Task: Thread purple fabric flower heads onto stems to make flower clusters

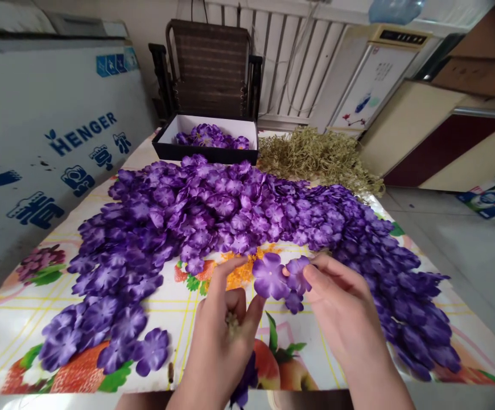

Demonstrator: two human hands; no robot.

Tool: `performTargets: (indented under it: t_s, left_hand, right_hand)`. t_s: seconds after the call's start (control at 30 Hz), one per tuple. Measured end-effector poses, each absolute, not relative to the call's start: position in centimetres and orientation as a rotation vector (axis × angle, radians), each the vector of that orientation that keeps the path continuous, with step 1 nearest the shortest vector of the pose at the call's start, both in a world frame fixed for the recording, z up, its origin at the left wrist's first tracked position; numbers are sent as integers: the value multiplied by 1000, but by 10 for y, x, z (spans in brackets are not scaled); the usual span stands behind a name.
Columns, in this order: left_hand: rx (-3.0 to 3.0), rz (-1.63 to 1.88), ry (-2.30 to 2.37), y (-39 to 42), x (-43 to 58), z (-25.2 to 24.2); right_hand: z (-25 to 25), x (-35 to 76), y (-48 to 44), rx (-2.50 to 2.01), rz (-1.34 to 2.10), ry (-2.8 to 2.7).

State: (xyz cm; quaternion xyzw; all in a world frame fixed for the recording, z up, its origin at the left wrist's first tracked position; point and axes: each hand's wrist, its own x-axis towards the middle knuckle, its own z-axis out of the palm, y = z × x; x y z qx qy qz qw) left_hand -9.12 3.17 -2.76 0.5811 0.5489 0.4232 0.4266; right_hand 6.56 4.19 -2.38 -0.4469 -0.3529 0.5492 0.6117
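Note:
My left hand (222, 341) has its index finger raised and its other fingers curled around a pale green plastic stem (232, 322). Its thumb tip touches the lower edge of a purple fabric flower piece (269, 277). My right hand (345, 310) pinches smaller purple flower pieces (297, 274) between thumb and fingertips, right beside the larger one. More purple petals (246, 381) hang below my left hand, partly hidden by it. Behind the fingers lies a small heap of orange flower centres (241, 274) on the tablecloth.
A wide arc of loose purple flower pieces (222, 210) covers the table. A black box (205, 154) with purple flowers stands at the back, beside a tangle of green stems (316, 156). Around the table are a chair (211, 68), a white freezer (60, 136) and a water dispenser (371, 80).

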Motion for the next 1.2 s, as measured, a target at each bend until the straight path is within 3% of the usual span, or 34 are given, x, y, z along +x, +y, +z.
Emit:
performTargets:
  t_s: [0.17, 0.33, 0.6, 0.77, 1.2]
  left_hand:
    - [1745, 1067, 1420, 28, -89, -26]
    - [1529, 1060, 1504, 24, -84, -25]
    - [1209, 870, 1242, 15, -77, -29]
    - [1229, 834, 1142, 8, -77, -26]
    - [1165, 953, 1293, 5, -70, -11]
  right_hand:
    - [-21, 68, 34, -1128, 1359, -841]
    - [-20, 68, 25, -1164, 1289, -851]
    - [-17, 71, 11, -991, 1195, -935]
    - [-19, 66, 9, -1001, 1313, -975]
    - [-16, 65, 8, -1126, 1149, -1246]
